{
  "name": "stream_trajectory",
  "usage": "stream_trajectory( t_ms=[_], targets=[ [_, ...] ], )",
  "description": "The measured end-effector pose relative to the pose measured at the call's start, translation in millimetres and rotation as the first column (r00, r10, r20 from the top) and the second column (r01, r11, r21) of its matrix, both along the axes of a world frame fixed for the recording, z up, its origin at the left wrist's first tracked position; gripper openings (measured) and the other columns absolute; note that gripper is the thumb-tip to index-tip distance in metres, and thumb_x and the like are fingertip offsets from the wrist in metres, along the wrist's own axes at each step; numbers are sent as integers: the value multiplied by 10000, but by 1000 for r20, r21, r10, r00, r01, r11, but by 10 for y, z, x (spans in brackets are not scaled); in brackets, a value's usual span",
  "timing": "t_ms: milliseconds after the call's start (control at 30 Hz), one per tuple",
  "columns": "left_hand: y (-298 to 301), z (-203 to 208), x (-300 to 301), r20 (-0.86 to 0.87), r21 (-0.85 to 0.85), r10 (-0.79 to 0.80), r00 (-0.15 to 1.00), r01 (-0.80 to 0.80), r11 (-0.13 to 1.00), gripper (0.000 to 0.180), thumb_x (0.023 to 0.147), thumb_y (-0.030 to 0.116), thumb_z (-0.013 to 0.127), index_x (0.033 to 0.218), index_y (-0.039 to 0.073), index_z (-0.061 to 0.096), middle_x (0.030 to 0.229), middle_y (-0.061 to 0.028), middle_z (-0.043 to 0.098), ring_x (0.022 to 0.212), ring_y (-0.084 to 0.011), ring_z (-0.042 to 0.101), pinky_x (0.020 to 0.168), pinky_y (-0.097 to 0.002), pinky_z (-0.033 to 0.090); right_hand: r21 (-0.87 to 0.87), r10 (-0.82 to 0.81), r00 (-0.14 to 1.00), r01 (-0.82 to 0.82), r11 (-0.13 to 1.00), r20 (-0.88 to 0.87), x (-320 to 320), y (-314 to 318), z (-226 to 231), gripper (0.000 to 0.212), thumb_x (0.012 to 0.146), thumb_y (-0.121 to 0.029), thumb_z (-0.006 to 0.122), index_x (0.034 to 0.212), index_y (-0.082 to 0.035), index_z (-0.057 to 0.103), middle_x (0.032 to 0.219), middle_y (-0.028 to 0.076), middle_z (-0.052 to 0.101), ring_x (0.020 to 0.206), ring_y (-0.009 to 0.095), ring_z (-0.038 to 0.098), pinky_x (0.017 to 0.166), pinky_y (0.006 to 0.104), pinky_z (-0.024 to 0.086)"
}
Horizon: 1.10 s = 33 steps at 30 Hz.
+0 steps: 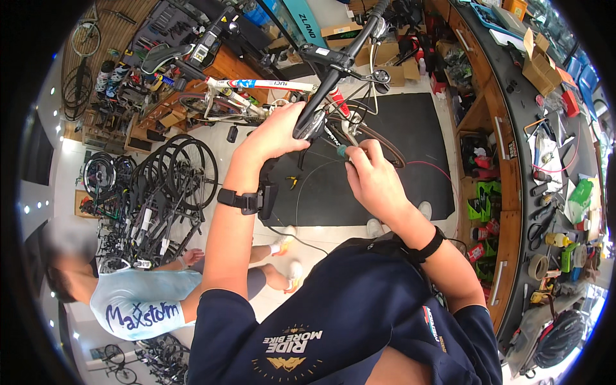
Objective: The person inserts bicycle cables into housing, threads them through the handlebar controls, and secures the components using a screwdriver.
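Observation:
A bicycle with a white frame (pixel 256 84) stands raised in front of me, its black handlebar (pixel 340 61) running up and to the right. My left hand (pixel 277 131) is closed around the lower end of the handlebar, at the brake lever. My right hand (pixel 372 173) is just to the right of it, gripping a small tool with a green handle (pixel 342 151) pointed at the lever. A thin cable (pixel 308 176) hangs down below the hands.
A black floor mat (pixel 417 128) lies under the bicycle. A curved workbench (pixel 545 147) with tools, boxes and tape rolls runs along the right. Several bicycles and wheels (pixel 160 186) are parked at the left. Another person in a light blue shirt (pixel 141 301) crouches at lower left.

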<state>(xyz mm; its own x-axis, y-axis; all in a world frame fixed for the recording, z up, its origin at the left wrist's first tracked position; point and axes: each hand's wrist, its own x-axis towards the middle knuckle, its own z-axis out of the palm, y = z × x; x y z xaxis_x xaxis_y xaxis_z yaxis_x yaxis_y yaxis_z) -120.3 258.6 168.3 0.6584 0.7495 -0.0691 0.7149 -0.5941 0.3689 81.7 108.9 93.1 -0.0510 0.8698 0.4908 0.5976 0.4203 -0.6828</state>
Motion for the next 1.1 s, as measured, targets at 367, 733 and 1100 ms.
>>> stream_trajectory(
  t_ms=[367,733,1100],
  targets=[
    [-187,-42,-59,-113,246,-35,993,62,967,791,789,143,782,1444,-49,381,1263,-247,566,1206,-396,532,1019,-423,459,9,-8,998,8,1000,-59,80,15,10,254,900,-80,670,1125,-22,568,1062,165,531,824,359,649,715,420,556],
    [-211,-117,-95,-144,372,-99,985,146,917,641,797,178,783,1386,118,537,1322,-200,575,1283,-377,515,1066,-440,446,-118,-62,976,38,992,-208,58,24,-1,245,894,-70,670,1110,-12,570,1057,179,575,863,387,649,717,439,549],
    [-225,-188,-95,-101,411,-110,989,143,900,512,789,180,784,1279,113,653,1346,-168,582,1272,-375,532,1062,-426,451,-69,-10,959,-10,998,-282,119,30,-2,275,872,-27,676,1120,-2,558,984,172,601,823,389,647,705,416,542]
  ],
)
